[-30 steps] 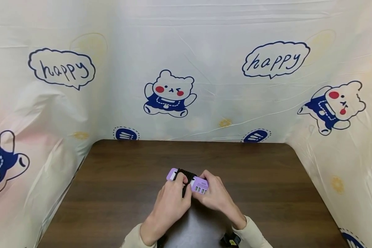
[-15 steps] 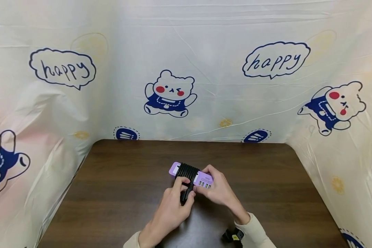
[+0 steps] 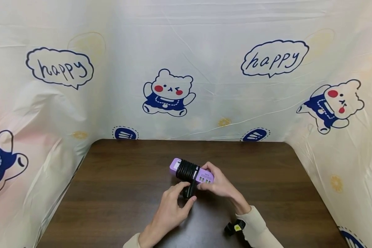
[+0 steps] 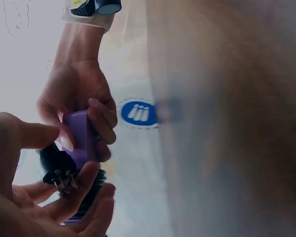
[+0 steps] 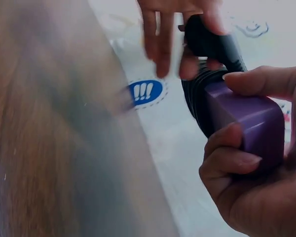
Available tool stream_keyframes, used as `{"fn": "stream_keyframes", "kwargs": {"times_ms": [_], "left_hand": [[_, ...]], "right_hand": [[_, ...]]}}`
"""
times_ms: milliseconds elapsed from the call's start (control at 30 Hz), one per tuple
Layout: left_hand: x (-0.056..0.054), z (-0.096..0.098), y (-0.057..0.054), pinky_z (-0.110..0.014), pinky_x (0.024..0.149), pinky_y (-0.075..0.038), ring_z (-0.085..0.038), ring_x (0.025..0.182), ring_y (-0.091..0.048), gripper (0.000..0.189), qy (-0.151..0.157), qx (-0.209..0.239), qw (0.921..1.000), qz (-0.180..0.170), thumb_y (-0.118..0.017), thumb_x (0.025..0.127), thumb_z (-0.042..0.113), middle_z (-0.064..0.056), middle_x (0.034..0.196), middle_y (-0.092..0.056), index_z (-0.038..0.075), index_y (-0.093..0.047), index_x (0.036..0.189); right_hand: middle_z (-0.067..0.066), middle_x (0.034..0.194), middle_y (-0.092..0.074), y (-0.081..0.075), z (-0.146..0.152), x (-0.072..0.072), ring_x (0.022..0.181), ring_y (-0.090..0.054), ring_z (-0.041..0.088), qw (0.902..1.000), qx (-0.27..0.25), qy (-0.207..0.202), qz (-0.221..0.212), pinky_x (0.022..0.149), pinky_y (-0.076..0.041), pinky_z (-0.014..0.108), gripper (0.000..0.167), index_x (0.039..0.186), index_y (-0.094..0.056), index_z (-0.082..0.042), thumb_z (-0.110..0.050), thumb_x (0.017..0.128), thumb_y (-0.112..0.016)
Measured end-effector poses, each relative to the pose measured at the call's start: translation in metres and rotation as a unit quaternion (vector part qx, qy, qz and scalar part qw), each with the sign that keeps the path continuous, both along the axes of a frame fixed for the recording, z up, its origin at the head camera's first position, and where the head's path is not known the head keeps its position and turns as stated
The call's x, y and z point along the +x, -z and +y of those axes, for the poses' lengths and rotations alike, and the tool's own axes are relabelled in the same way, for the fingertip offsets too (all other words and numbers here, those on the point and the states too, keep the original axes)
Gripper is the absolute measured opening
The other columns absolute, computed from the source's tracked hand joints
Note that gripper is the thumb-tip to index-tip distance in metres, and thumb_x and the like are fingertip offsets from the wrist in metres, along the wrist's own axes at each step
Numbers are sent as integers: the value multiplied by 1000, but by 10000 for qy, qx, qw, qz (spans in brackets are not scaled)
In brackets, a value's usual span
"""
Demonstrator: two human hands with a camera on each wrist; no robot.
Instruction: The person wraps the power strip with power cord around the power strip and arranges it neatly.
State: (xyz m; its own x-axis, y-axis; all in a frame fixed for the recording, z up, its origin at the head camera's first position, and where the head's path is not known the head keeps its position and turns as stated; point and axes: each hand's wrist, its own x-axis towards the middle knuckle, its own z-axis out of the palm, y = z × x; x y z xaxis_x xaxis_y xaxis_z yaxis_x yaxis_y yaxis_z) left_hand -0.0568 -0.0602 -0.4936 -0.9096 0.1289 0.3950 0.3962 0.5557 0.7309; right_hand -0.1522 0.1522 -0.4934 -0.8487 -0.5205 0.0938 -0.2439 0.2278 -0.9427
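Note:
A purple power strip [image 3: 205, 176] with USB ports on one side is held above the table, tilted. Its black cord [image 3: 186, 170] is wound in tight turns around the middle. My right hand [image 3: 220, 184] grips the strip's right end, thumb on one face and fingers curled around the other, plain in the right wrist view. The black plug [image 4: 56, 165] hangs off the near side of the winding, its metal prongs pointing out. With thumb and fingers my left hand [image 3: 173, 206] pinches this plug. The strip's far left end [image 3: 174, 165] sticks out past the cord.
The brown wooden table [image 3: 117, 182] lies under both hands. A pale printed sheet [image 3: 214, 96] with bears and lettering hangs behind it and along both sides. A black wrist camera [image 3: 235, 227] sits at the right sleeve.
Both hands have brought the strip slightly farther from the body and to the right. The left fingers have slid off the wound cord toward the plug, so more of the winding shows.

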Motion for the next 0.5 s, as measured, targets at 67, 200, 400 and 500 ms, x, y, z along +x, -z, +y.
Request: {"fn": "stream_keyframes", "kwargs": {"times_ms": [67, 200, 400, 500], "left_hand": [[-1, -3, 3, -30, 72, -57, -12, 86, -68, 38, -76, -402, 9988, -252, -89, 88, 21, -2, 107, -76, 12, -73, 121], [-3, -6, 8, -36, 75, -58, -17, 93, -71, 40, -136, -1215, 9910, -552, -89, 89, 31, 0, 111, -75, 12, -75, 121], [-8, -5, 18, -45, 84, -60, -24, 106, -72, 39, 0, -1790, 9802, -850, -80, 95, 29, -6, 121, -74, 6, -74, 126], [-10, -5, 19, -46, 85, -61, -27, 107, -72, 39, 106, -1783, 9797, -914, -79, 95, 25, -10, 121, -74, 2, -73, 126]], "right_hand": [[13, 97, -64, 7, 1, -6, 81, -63, 17, 9998, 97, -141, -77, 67, -55, 29, 46, 115, -56, -1, -4, 78, -83], [11, 97, -65, 23, 1, -15, 82, -64, 16, 9982, 345, -376, -305, 70, -56, 28, 48, 117, -56, -3, -3, 79, -84], [9, 100, -65, 42, 1, -23, 82, -65, 15, 9959, 315, -644, -559, 71, -56, 28, 49, 119, -55, -5, 2, 79, -84], [8, 102, -66, 45, 2, -26, 83, -66, 15, 9946, 368, -715, -652, 72, -57, 29, 50, 120, -56, -7, 3, 79, -84]]}}
